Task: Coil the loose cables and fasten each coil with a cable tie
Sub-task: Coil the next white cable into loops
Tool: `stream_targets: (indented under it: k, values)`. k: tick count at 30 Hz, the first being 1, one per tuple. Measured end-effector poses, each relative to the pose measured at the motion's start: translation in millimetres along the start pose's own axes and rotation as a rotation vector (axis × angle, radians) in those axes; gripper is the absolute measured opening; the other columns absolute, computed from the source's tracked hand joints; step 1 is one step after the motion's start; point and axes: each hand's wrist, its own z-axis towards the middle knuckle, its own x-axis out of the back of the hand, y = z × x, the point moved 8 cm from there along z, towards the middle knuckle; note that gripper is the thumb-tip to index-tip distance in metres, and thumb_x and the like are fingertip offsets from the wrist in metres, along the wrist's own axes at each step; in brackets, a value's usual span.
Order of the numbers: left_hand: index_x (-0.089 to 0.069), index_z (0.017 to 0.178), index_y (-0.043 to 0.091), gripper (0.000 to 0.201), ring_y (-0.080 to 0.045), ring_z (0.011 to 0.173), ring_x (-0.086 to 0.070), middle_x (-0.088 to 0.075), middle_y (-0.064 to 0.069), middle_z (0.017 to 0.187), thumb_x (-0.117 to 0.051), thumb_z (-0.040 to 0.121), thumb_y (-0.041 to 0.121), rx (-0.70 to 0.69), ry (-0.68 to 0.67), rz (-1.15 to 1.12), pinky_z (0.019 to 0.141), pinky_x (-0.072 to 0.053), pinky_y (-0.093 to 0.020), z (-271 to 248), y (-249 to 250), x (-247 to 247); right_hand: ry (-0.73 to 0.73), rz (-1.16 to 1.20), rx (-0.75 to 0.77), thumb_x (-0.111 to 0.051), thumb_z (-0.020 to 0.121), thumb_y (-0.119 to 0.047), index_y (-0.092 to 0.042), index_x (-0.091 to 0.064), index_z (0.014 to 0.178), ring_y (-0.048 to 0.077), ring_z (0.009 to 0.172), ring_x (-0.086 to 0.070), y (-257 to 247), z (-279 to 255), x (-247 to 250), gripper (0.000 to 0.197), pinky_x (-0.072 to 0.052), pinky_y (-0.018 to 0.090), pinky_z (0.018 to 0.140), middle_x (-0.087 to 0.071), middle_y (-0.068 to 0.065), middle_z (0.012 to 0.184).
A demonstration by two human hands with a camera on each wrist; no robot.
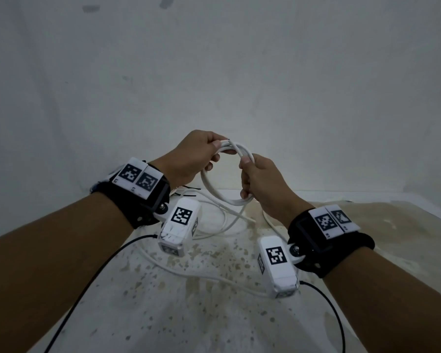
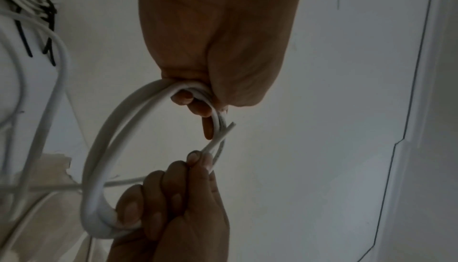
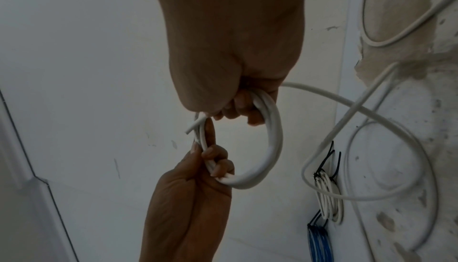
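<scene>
A white cable coil [image 1: 215, 192] of a few loops hangs in the air between both hands, above the stained table [image 1: 214, 314]. My left hand [image 1: 209, 154] grips the coil's top left, fingers curled round the strands [image 2: 193, 97]. My right hand [image 1: 248, 174] grips the right and lower side, its thumb and forefinger pinching the strands [image 3: 205, 121]. The cut cable end [image 2: 231, 125] sticks out between the two grips. The loose tail of the cable [image 1: 222, 225] trails from the coil down onto the table in wide loops [image 3: 371, 197].
Behind the hands lies a white coil bound with black cable ties [image 3: 327, 191], with a blue cable bundle [image 3: 319, 244] beside it. Loose black cable ties [image 1: 189, 191] lie near my left wrist. A white wall [image 1: 214, 72] rises just behind the table.
</scene>
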Motion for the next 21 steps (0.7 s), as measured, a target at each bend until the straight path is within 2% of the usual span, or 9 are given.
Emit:
stream_targets:
  k: [3,5,10,12,17,19,21]
  values:
    - [-0.064,0.113,0.003,0.026,-0.011,0.071,-0.050,-0.063,-0.011,0.099,-0.040,0.104,0.006,0.031,0.032,-0.007,0.052,-0.039,-0.022,3,-4,2,0.007,-0.018,-0.007,-0.040,0.105,-0.021,-0.011,-0.052,0.083,0.012,0.044,-0.039,1,0,-2,0.027,-0.044,0.032,0.049,-0.042,0.002,0.058]
    - [-0.064,0.113,0.003,0.026,-0.010,0.067,-0.051,-0.062,-0.009,0.094,-0.041,0.103,0.006,0.018,0.055,0.014,0.051,-0.039,-0.022,5,-4,3,0.010,-0.019,-0.018,-0.040,0.105,-0.021,-0.010,-0.053,0.084,0.013,0.046,-0.039,2,0,-4,0.027,-0.045,0.032,0.050,-0.043,0.003,0.059]
    - [-0.067,0.103,0.005,0.020,-0.007,0.050,-0.044,-0.057,0.010,0.059,-0.048,0.102,0.011,-0.076,0.100,0.032,0.045,-0.035,-0.020,4,3,3,0.019,-0.025,-0.016,-0.040,0.105,-0.021,-0.010,-0.053,0.085,0.013,0.046,-0.038,-1,1,-4,0.026,-0.045,0.030,0.048,-0.042,0.004,0.060]
    - [-0.069,0.102,0.002,0.021,-0.006,0.045,-0.039,-0.053,0.012,0.052,-0.050,0.101,0.012,-0.062,0.099,-0.003,0.044,-0.032,-0.020,4,2,3,0.025,-0.026,-0.014,-0.040,0.105,-0.020,-0.009,-0.053,0.085,0.014,0.046,-0.039,0,0,-4,0.026,-0.045,0.029,0.047,-0.043,0.004,0.060]
    - [-0.070,0.108,0.005,0.027,-0.006,0.045,-0.035,-0.061,-0.004,0.074,-0.045,0.103,0.011,-0.027,-0.012,0.020,0.045,-0.030,-0.021,0,4,-5,0.045,-0.022,-0.018,-0.040,0.104,-0.019,-0.009,-0.054,0.085,0.014,0.044,-0.039,5,-2,-2,0.026,-0.043,0.029,0.046,-0.043,0.005,0.060]
    - [-0.073,0.106,0.010,0.025,-0.007,0.047,-0.037,-0.064,0.001,0.072,-0.051,0.101,0.020,-0.064,-0.040,0.037,0.045,-0.032,-0.019,-3,8,-8,0.043,-0.039,-0.015,-0.040,0.104,-0.020,-0.008,-0.054,0.087,0.015,0.045,-0.039,5,-2,-3,0.025,-0.044,0.029,0.046,-0.043,0.006,0.060]
    - [-0.076,0.101,0.019,0.026,0.000,0.052,-0.052,-0.069,0.009,0.074,-0.058,0.097,0.037,-0.157,-0.024,0.143,0.053,-0.041,-0.016,-7,15,-10,0.041,-0.076,-0.002,-0.040,0.104,-0.022,-0.006,-0.055,0.090,0.016,0.044,-0.041,3,-1,-4,0.025,-0.044,0.028,0.045,-0.045,0.007,0.062]
